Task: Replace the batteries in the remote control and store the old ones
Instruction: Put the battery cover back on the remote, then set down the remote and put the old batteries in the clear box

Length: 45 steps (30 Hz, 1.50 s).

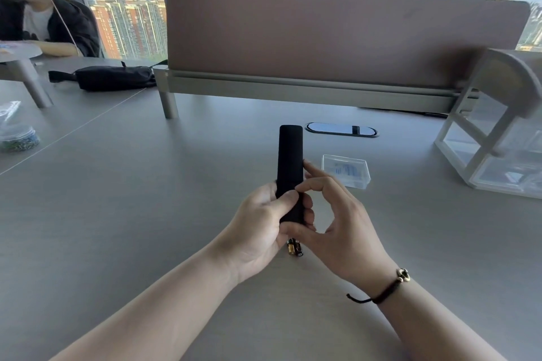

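A slim black remote control [289, 161] points away from me above the grey desk [146, 214]. My left hand [261, 228] grips its near end, thumb across the top. My right hand [334, 220] holds the same end from the right, with the thumb at the bottom edge and the fingertips on the remote's side. Under my hands, gold and black batteries [294, 248] lie on the desk, partly hidden. A small clear plastic box [346, 170] with blue and white contents sits just right of the remote.
A brown divider panel [337, 35] on metal legs crosses the far desk, with a cable port [341, 129] before it. A white and clear organiser [495, 138] stands at right. A black pouch [114, 78], a clear container [17, 135] and a seated person [44, 20] are at left.
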Tool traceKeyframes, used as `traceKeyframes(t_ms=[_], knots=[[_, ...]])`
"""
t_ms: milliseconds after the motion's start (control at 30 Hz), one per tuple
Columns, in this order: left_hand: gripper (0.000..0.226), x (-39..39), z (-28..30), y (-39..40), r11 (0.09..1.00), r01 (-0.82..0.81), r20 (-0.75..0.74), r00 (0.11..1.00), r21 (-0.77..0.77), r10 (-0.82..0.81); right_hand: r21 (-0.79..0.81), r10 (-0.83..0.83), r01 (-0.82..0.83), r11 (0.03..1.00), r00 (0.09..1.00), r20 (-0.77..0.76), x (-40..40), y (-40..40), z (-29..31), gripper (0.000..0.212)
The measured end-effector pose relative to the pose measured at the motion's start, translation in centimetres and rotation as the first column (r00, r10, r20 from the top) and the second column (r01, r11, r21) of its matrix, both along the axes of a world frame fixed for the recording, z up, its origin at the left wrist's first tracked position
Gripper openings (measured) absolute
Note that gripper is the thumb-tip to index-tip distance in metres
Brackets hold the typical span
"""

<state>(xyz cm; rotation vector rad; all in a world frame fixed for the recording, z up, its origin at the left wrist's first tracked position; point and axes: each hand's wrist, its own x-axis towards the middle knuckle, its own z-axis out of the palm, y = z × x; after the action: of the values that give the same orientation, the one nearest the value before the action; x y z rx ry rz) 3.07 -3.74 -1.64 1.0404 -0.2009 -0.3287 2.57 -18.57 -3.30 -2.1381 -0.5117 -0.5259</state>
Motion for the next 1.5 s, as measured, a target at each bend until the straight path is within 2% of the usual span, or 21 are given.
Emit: traceKeyframes(t_ms=[167, 300, 433, 600, 667, 900, 1000, 1067, 1133, 1200, 1367, 1433, 1500], knots=[[0.018, 0.0, -0.1, -0.2, 1.000, -0.014, -0.015, 1.000, -0.012, 0.014, -0.033, -0.043, 0.045, 0.998, 0.998, 0.048, -0.1, 0.3, -0.2, 0.051], [0.022, 0.3, -0.2, -0.1, 1.000, -0.022, -0.023, 1.000, -0.015, 0.022, -0.045, -0.064, 0.072, 0.996, 0.986, 0.155, -0.3, 0.7, -0.1, 0.048], [0.024, 0.5, -0.1, 0.0, 1.000, -0.022, -0.031, 0.999, -0.018, 0.021, -0.068, -0.086, 0.096, 0.993, 0.986, 0.143, -0.3, 0.7, 0.0, 0.051], [0.047, 0.7, -0.1, 0.1, 0.994, -0.017, -0.113, 0.994, -0.107, 0.005, -0.034, -0.094, 0.099, 0.995, 0.987, 0.129, -0.2, 0.4, 0.1, 0.052], [0.050, 0.8, -0.2, 0.2, 0.992, -0.011, -0.126, 0.992, -0.128, -0.005, -0.033, -0.110, 0.115, 0.993, 0.985, 0.133, -0.1, 0.3, 0.0, 0.049], [0.025, 1.3, -0.2, 0.8, 0.998, -0.045, -0.042, 0.998, -0.040, 0.044, -0.079, -0.083, 0.090, 0.993, 0.993, 0.087, -0.1, 0.1, -0.3, 0.044], [0.016, 1.5, 0.1, 1.0, 0.982, -0.161, -0.046, 0.985, 0.096, 0.165, -0.114, -0.097, 0.100, 0.988, 0.995, 0.036, -0.1, 0.1, -0.3, 0.049], [0.021, 1.9, -0.2, 1.2, 0.910, -0.280, 0.016, 0.957, 0.304, 0.289, -0.159, -0.130, 0.125, 0.979, 0.991, -0.022, -0.2, 0.0, -0.2, 0.052], [0.024, 2.3, -0.8, 1.4, 0.726, -0.411, 0.172, 0.908, 0.552, 0.383, -0.249, -0.171, 0.153, 0.956, 0.984, -0.055, -0.1, -0.2, -0.2, 0.053], [0.031, 2.9, -1.5, 2.1, 0.529, -0.486, 0.312, 0.868, 0.696, 0.387, -0.326, -0.216, 0.170, 0.930, 0.970, -0.108, -0.1, -0.3, -0.2, 0.055], [0.056, 4.2, -2.4, 3.8, 0.336, -0.485, 0.398, 0.868, 0.807, 0.296, -0.495, -0.293, 0.160, 0.854, 0.934, -0.204, -0.2, -0.1, -0.4, 0.062], [0.068, 4.3, -2.4, 4.1, 0.219, -0.483, 0.417, 0.863, 0.848, 0.286, -0.516, -0.294, 0.149, 0.843, 0.932, -0.211, -0.4, 0.1, -0.6, 0.062], [0.068, 4.3, -2.4, 4.2, 0.089, -0.471, 0.438, 0.863, 0.878, 0.252, -0.524, -0.289, 0.138, 0.840, 0.933, -0.217, -0.3, 0.2, -0.7, 0.062]])
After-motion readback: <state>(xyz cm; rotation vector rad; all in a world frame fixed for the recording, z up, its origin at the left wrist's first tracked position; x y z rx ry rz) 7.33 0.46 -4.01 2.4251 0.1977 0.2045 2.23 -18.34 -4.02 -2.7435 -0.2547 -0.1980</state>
